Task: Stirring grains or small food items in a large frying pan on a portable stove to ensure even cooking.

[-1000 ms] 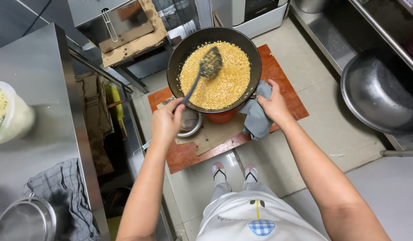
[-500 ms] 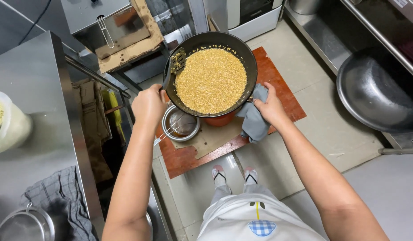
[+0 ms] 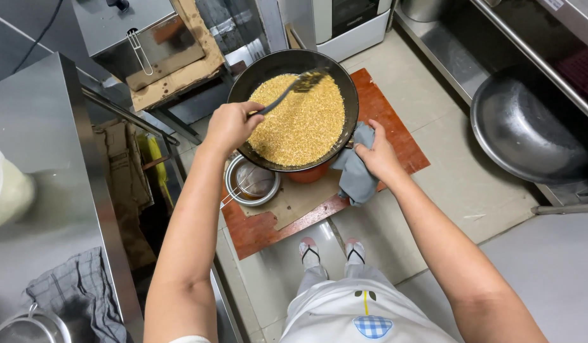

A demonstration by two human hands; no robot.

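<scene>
A black wok (image 3: 294, 111) heaped with yellow grains (image 3: 300, 121) is being held over a red board (image 3: 395, 136) on the floor. A slotted spatula (image 3: 287, 92) is being gripped by the left hand (image 3: 230, 125), fingers closed round its handle. At the wok's right rim, a grey cloth (image 3: 356, 174) is being clasped by the right hand (image 3: 378, 155). A metal strainer bowl (image 3: 251, 182) is sitting just below the wok's left edge.

- Your left hand (image 3: 230, 125) has swung the skimmer (image 3: 293, 89): a second ago its head lay mid-pan, half a second ago at the pan's far-left rim, and now it sits at the far side of the grains (image 3: 300, 121).
- Your left hand has come back over the near-left rim of the black pan (image 3: 345, 82).
- The golden grains lie spread more evenly.
</scene>
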